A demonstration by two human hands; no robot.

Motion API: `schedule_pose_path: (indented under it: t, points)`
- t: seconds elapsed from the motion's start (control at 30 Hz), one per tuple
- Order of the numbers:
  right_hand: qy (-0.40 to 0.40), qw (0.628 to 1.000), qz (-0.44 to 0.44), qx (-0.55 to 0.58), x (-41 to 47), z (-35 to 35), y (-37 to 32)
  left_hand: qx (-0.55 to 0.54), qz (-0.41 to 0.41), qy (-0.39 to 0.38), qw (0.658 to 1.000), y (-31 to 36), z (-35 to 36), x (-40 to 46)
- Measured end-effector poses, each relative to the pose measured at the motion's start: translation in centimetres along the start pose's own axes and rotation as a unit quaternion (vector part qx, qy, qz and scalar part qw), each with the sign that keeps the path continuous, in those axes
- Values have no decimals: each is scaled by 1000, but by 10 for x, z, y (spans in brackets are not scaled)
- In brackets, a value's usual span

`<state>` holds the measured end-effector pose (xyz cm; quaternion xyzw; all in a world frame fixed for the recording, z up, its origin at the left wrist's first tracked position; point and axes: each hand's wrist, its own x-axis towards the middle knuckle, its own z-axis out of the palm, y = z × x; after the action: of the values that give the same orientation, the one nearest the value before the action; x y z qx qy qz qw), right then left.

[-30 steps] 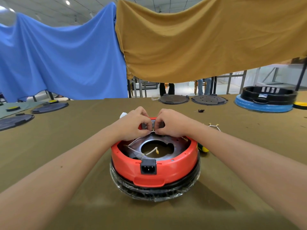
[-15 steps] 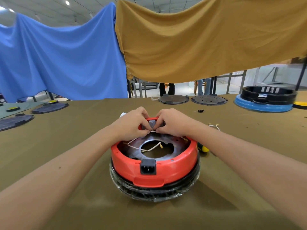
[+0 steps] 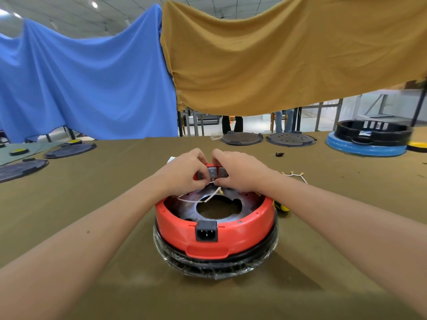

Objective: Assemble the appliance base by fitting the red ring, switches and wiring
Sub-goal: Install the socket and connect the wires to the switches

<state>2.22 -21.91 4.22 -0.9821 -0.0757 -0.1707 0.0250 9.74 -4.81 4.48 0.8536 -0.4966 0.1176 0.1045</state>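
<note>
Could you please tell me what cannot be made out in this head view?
- White wire end at the grey switches: hidden by the left hand and right hand.
- Far rim of the red plastic ring: behind both hands.
- Small black item on the table: too small.

- You are in a workshop or assembly hall: the olive-covered workbench [image 3: 69, 227] fills your view.
- Along the bench's far edge lie dark round plates [image 3: 241, 137], with more at its far left [image 3: 69, 150].
- At its far right sits a black ring on a blue base [image 3: 369, 140].
- Behind the bench hang a blue cloth [image 3: 80, 77] and an ochre cloth [image 3: 288, 54], under a panelled ceiling with lamps.
</note>
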Motion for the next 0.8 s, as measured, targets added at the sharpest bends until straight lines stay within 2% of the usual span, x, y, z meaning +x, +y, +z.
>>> schedule_pose_path:
  t: [0.3,0.8]
  points:
    - [-26,999,-2,-35,1,1,-4,-9,12,-12,1000,2,-1,0]
    - [-25,998,-7,-49,2,1,-6,-32,-4,-16,999,1,-2,0]
